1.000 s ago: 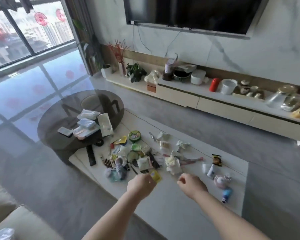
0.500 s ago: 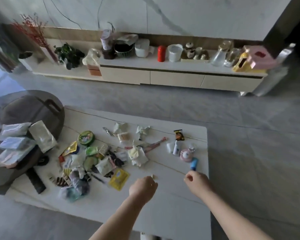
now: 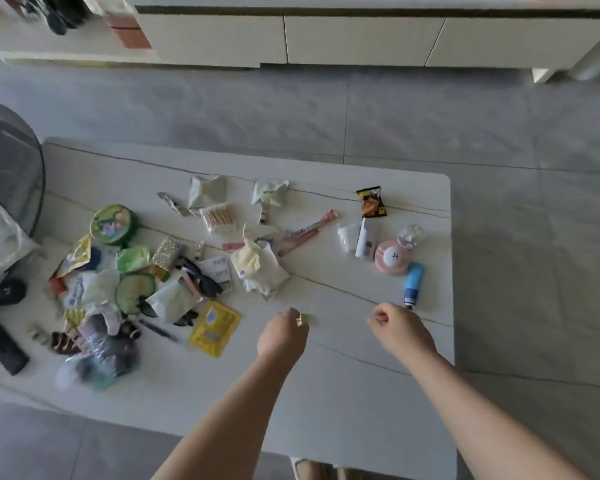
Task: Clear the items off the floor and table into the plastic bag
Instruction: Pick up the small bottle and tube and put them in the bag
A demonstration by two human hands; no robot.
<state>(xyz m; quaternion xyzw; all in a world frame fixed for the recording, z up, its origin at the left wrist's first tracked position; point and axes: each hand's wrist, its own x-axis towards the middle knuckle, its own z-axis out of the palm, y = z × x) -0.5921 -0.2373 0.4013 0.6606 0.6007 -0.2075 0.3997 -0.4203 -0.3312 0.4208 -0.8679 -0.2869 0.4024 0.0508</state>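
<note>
A white marble table (image 3: 326,393) carries a scatter of litter: a green round tin (image 3: 113,224), a yellow sachet (image 3: 214,328), crumpled tissues (image 3: 260,268), cotton swabs (image 3: 219,218), a dark snack packet (image 3: 371,202), a pink round case (image 3: 392,258) and a blue tube (image 3: 413,282). My left hand (image 3: 283,332) hovers over the table's near middle, fingers curled, pinching a small gold item (image 3: 302,320). My right hand (image 3: 399,327) is curled into a loose fist just below the blue tube, with nothing visible in it.
A dark round side table (image 3: 11,161) overlaps the left end, with a black remote (image 3: 0,341) near it. A crumpled plastic bundle (image 3: 97,358) lies at the pile's near left. Grey tiled floor (image 3: 534,237) surrounds the table; a long low cabinet (image 3: 361,36) runs along the back.
The view has tilted down and closer to the table. Both hands stay low over the table's near edge, the left now right of the yellow sachet with a small gold item at its fingertips.
</note>
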